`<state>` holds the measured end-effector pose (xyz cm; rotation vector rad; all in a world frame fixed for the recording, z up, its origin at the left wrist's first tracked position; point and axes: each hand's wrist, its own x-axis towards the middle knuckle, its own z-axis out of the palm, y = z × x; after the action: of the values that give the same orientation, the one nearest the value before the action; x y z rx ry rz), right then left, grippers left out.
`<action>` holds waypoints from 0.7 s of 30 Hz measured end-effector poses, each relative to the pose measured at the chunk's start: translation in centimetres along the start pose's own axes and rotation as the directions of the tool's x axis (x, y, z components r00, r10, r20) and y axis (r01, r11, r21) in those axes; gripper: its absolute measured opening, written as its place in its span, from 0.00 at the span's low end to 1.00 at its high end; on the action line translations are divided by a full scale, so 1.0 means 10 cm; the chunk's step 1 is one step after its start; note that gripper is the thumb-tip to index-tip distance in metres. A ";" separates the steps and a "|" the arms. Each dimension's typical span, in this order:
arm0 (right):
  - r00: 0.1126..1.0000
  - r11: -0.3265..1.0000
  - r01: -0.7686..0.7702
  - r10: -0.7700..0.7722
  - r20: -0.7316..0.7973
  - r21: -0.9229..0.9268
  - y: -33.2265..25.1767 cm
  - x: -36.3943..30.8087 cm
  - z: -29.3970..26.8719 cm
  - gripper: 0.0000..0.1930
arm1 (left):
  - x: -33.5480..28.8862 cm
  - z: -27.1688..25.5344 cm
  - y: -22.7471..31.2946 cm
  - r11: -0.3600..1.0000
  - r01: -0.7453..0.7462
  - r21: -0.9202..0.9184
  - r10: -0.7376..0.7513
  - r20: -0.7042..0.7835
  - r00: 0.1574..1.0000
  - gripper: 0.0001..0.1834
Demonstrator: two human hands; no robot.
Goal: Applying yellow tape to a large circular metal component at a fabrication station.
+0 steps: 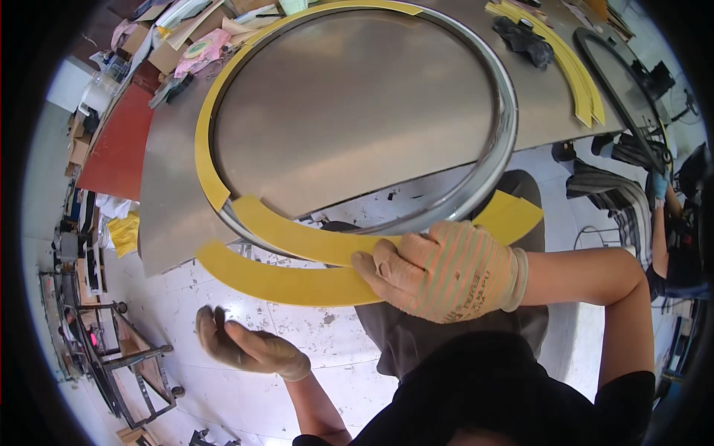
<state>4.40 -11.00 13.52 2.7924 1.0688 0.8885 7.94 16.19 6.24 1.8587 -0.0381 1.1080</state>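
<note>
1. Right hand (pixel 454 273): gloved, fingers closed, grasping the upper yellow strip (pixel 305 241) and the lower yellow strip (pixel 286 286).
2. Left hand (pixel 253 348): gloved, released, fingers loosely curled, below the lower yellow strip and apart from it.
3. Position of held strips: both curve leftward from the right hand; the upper one crosses the near side of the metal ring (pixel 508 111). A yellow end (pixel 509 217) shows beyond the right hand; which strip it belongs to cannot be told.
4. Metal ring: lies on the table (pixel 357 111), near side overhanging the edge. A yellow band (pixel 205 141) follows its left side.
5. Table, far right: spare yellow strips (pixel 569 63) beside a dark crumpled item (pixel 525 43).
</note>
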 end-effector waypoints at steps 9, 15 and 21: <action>0.998 0.990 0.052 -0.049 0.027 -0.129 -0.30 -0.13 0.29 0.18 | 0.60 0.11 0.60 0.899 -0.354 -0.256 0.426 0.692 0.583 0.13; 0.996 0.998 0.023 -0.028 0.089 0.052 -0.42 -0.21 0.59 0.10 | 0.76 0.88 0.39 0.759 -0.231 -0.609 0.611 0.789 -0.072 0.19; 0.986 0.978 0.114 -0.090 -0.144 0.173 -0.15 -0.28 0.68 0.06 | 0.53 1.03 0.23 0.741 -0.274 -0.613 0.578 0.790 -0.202 0.24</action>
<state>5.33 -10.42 6.08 2.8206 1.3658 1.0314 16.95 9.51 10.00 2.0288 -1.7954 -0.2422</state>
